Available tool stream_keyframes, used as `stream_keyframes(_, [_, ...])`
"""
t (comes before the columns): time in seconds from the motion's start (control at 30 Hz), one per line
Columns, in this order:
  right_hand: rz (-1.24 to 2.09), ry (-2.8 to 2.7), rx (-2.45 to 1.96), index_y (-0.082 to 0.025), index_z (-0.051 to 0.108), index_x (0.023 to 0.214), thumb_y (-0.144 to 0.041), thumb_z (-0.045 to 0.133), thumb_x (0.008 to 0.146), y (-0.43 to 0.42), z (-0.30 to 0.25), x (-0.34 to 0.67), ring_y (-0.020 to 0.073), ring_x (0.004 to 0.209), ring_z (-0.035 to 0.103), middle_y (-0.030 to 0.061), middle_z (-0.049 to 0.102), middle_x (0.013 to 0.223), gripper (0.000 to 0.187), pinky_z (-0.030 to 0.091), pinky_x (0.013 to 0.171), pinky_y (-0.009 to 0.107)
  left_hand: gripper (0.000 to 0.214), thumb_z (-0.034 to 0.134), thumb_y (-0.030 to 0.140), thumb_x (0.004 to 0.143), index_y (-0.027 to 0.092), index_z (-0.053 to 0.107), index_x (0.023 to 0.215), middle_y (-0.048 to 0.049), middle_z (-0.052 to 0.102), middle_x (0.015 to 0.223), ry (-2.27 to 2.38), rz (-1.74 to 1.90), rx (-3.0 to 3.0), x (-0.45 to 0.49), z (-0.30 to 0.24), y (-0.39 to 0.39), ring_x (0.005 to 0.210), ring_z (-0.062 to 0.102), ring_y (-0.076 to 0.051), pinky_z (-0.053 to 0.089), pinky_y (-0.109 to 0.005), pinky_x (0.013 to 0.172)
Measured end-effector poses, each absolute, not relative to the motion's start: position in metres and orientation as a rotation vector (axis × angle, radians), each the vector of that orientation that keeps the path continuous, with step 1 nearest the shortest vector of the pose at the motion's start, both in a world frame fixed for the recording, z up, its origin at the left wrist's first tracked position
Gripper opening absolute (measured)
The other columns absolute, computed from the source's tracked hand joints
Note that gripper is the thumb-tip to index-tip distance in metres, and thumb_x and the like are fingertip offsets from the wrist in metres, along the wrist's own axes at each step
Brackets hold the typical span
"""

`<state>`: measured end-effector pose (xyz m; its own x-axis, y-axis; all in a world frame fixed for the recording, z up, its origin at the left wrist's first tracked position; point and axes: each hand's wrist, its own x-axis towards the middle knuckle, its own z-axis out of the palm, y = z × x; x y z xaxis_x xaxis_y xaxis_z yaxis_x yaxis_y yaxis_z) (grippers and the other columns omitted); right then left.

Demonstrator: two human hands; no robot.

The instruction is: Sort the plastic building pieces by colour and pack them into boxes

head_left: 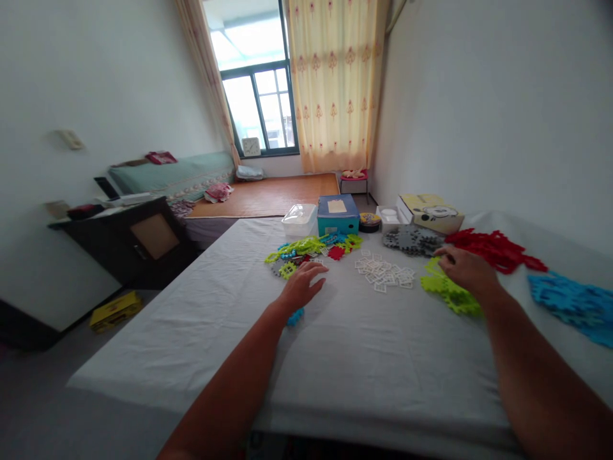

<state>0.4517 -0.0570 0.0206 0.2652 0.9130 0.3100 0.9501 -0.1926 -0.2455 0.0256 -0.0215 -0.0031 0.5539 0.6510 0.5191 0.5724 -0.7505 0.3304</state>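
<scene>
My left hand is over the near edge of a mixed pile of plastic interlocking pieces, fingers apart and nothing seen in them. A blue piece shows partly from under its wrist. On the right, the fingers of my right hand are bent together on a lime-green interlocking piece at the edge of a green pile. Between the hands, white square frame-like pieces lie spread on the cloth.
Grey pieces, red pieces and blue pieces form separate piles on the right. Along the back stand a clear plastic tub, a blue box, a round tin, a white container and a yellow box.
</scene>
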Motion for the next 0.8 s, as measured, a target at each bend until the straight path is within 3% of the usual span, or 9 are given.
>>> stream_keyframes(0.2, [-0.018, -1.623, -2.487, -0.028, 0.070, 0.092, -0.028, 0.047, 0.079, -0.062, 0.008, 0.480, 0.0320, 0.100, 0.063, 0.0093, 0.069, 0.109, 0.027, 0.047, 0.079, 0.049, 0.027, 0.054, 0.026, 0.089, 0.024, 0.064, 0.115, -0.0050, 0.064, 0.116, 1.060, 0.936, 2.690, 0.023, -0.007, -0.019, 0.110, 0.056, -0.020, 0.047, -0.037, 0.099])
stream_keyframes(0.33, [-0.145, -1.558, -2.547, -0.031, 0.071, 0.097, -0.026, 0.051, 0.078, -0.065, 0.007, 0.476, 0.0380, 0.108, 0.057, 0.0095, 0.065, 0.117, 0.028, 0.043, 0.083, 0.062, 0.026, 0.054, 0.025, 0.089, 0.024, 0.065, 0.113, -0.0046, 0.065, 0.115, 1.096, 0.927, 2.705, 0.022, -0.005, -0.017, 0.109, 0.056, -0.020, 0.047, -0.037, 0.099])
stream_keyframes(0.4, [-0.258, -1.572, -2.465, -0.028, 0.071, 0.103, -0.026, 0.049, 0.081, -0.065, 0.009, 0.470, 0.0377, 0.108, 0.056, 0.0121, 0.064, 0.118, 0.031, 0.044, 0.080, 0.060, 0.026, 0.055, 0.023, 0.088, 0.024, 0.066, 0.111, -0.0047, 0.066, 0.113, 1.176, 0.917, 2.714, 0.020, -0.003, -0.016, 0.109, 0.056, -0.021, 0.046, -0.038, 0.098])
stream_keyframes(0.57, [-0.500, -1.823, -1.971, -0.020, 0.069, 0.108, -0.023, 0.044, 0.088, -0.057, 0.008, 0.423, 0.0277, 0.099, 0.059, 0.0115, 0.067, 0.112, 0.033, 0.049, 0.076, 0.040, 0.031, 0.061, 0.027, 0.082, 0.029, 0.067, 0.112, -0.0045, 0.063, 0.119, 1.525, 0.798, 2.704, 0.005, -0.004, -0.010, 0.119, 0.051, -0.025, 0.044, -0.042, 0.098])
stream_keyframes(0.67, [-0.374, -2.045, -1.667, -0.020, 0.070, 0.103, -0.020, 0.046, 0.086, -0.054, -0.001, 0.384, 0.0239, 0.098, 0.061, 0.0081, 0.070, 0.107, 0.029, 0.049, 0.082, 0.037, 0.031, 0.064, 0.031, 0.080, 0.031, 0.069, 0.111, -0.0040, 0.062, 0.122, 1.666, 0.630, 2.645, -0.004, -0.007, -0.005, 0.121, 0.049, -0.027, 0.045, -0.042, 0.096])
stream_keyframes(0.8, [-0.104, -2.207, -1.407, -0.021, 0.069, 0.101, -0.018, 0.047, 0.087, -0.060, -0.013, 0.346, 0.0215, 0.098, 0.061, 0.0068, 0.071, 0.103, 0.027, 0.048, 0.088, 0.036, 0.030, 0.055, 0.018, 0.081, 0.030, 0.072, 0.103, -0.0043, 0.067, 0.113, 1.798, 0.561, 2.555, -0.011, -0.006, -0.004, 0.111, 0.056, -0.024, 0.048, -0.037, 0.091])
